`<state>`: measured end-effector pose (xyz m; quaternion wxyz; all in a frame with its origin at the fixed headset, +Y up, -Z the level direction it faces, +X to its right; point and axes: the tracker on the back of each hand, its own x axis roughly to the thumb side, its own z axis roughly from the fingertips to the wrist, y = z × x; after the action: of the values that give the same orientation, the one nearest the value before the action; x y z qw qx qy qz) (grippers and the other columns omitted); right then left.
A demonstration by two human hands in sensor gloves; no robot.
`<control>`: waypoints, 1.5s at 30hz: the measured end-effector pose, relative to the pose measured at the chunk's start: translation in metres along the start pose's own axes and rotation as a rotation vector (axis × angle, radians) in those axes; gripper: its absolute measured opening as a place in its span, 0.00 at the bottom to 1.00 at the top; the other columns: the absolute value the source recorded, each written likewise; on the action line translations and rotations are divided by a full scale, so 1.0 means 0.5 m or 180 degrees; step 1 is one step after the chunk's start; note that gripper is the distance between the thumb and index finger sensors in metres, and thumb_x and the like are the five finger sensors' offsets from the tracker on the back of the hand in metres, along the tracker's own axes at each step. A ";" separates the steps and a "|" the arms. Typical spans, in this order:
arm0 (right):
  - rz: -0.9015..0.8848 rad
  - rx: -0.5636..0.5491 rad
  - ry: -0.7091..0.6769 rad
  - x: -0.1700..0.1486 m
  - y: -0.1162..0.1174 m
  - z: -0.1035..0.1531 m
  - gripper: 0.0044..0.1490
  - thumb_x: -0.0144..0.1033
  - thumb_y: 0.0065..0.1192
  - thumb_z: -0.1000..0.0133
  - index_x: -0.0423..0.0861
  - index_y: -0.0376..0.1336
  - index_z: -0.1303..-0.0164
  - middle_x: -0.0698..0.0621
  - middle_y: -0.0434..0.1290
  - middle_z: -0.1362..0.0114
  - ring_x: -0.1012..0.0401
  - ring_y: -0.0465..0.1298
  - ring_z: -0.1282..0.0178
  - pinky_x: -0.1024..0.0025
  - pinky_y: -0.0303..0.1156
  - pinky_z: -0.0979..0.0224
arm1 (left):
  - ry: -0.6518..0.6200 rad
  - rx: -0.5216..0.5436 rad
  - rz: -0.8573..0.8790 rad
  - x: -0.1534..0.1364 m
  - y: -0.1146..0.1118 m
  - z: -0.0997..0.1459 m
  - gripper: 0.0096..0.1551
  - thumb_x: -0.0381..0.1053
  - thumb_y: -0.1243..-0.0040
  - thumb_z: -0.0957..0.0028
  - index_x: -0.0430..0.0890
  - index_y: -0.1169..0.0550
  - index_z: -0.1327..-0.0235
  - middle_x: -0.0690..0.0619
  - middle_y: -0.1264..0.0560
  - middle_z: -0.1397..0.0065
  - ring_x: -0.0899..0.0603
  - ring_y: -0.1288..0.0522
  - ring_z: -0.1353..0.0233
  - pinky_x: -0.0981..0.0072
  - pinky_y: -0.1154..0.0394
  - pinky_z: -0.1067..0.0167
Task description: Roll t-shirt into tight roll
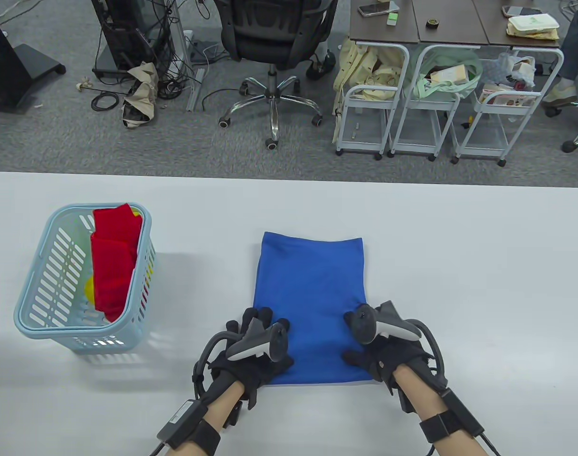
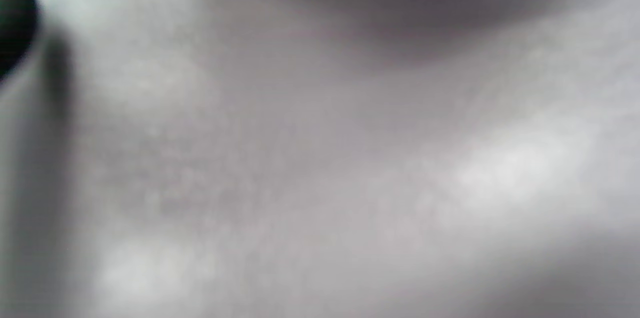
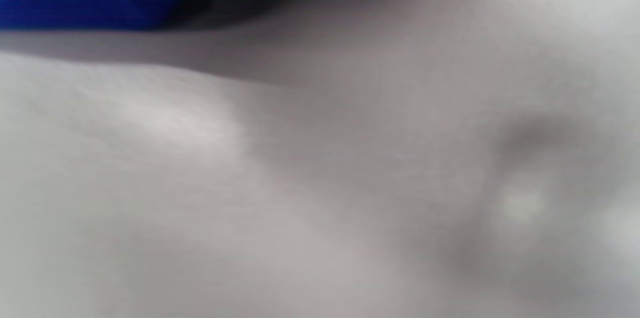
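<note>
Resting hands [image 1: 258, 354] [image 1: 386, 349], blue t-shirt [image 1: 312, 285], no legible writing

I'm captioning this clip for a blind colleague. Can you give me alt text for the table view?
Two gloved hands, left hand and right hand, rest on the near corners of a folded blue t-shirt lying flat on a white table. On the left, a light blue basket holds red cloth.

Grey carpet [image 1: 56, 137], office chair [image 1: 272, 42]
</note>
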<state>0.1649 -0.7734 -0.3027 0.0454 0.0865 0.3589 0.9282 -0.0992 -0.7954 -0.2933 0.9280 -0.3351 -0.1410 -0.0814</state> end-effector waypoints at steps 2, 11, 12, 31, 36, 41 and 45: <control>0.0305 -0.0206 0.0043 0.013 -0.003 0.040 0.52 0.60 0.41 0.36 0.52 0.21 0.19 0.43 0.20 0.17 0.41 0.21 0.18 0.39 0.35 0.20 | -0.0058 0.0033 -0.0040 0.000 0.008 0.005 0.46 0.75 0.86 0.50 0.60 0.78 0.26 0.45 0.81 0.18 0.31 0.77 0.19 0.30 0.64 0.24; 0.0684 -0.0172 -0.0509 0.069 0.056 0.084 0.51 0.55 0.57 0.39 0.52 0.38 0.13 0.41 0.35 0.12 0.38 0.38 0.12 0.39 0.45 0.20 | -0.0477 0.0205 0.0230 -0.028 -0.010 0.102 0.44 0.72 0.67 0.43 0.61 0.60 0.16 0.45 0.66 0.11 0.31 0.64 0.14 0.31 0.54 0.22; 0.0665 -0.0078 -0.0540 0.066 0.065 0.077 0.55 0.55 0.56 0.39 0.53 0.30 0.15 0.40 0.27 0.14 0.38 0.34 0.14 0.39 0.44 0.20 | -0.0419 0.0196 0.0152 -0.032 -0.023 0.099 0.45 0.72 0.66 0.43 0.61 0.60 0.16 0.46 0.67 0.11 0.32 0.63 0.14 0.31 0.54 0.22; 0.0915 -0.1006 -0.0332 0.081 0.043 0.087 0.31 0.43 0.64 0.38 0.58 0.55 0.26 0.49 0.54 0.18 0.50 0.64 0.22 0.49 0.60 0.24 | -0.0552 0.1250 -0.0683 0.014 0.002 0.115 0.38 0.62 0.42 0.46 0.55 0.38 0.23 0.51 0.36 0.19 0.40 0.34 0.21 0.38 0.41 0.22; 0.0863 -0.1063 -0.0327 0.081 0.039 0.084 0.24 0.42 0.57 0.35 0.58 0.58 0.29 0.50 0.57 0.20 0.51 0.66 0.25 0.50 0.61 0.25 | -0.0548 0.1460 -0.0826 0.016 0.007 0.116 0.26 0.56 0.44 0.42 0.57 0.32 0.30 0.55 0.29 0.25 0.43 0.28 0.25 0.40 0.38 0.23; 0.0422 -0.0786 -0.0622 0.057 0.020 0.100 0.25 0.41 0.56 0.38 0.52 0.60 0.30 0.48 0.63 0.23 0.51 0.71 0.28 0.51 0.66 0.29 | -0.0751 0.1442 -0.0310 -0.006 0.021 0.131 0.24 0.56 0.41 0.45 0.56 0.25 0.35 0.57 0.19 0.36 0.46 0.19 0.35 0.42 0.32 0.26; -0.0123 -0.0576 -0.0898 0.028 0.007 0.121 0.25 0.42 0.51 0.37 0.48 0.61 0.31 0.46 0.67 0.27 0.53 0.76 0.35 0.53 0.70 0.33 | -0.1081 0.1084 0.0753 -0.052 0.026 0.144 0.23 0.55 0.41 0.44 0.53 0.23 0.36 0.55 0.17 0.39 0.45 0.17 0.39 0.42 0.31 0.27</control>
<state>0.1628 -0.7340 -0.2544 0.1207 0.2047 0.2656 0.9343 -0.1357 -0.7376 -0.2563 0.9371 -0.1971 -0.2662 0.1098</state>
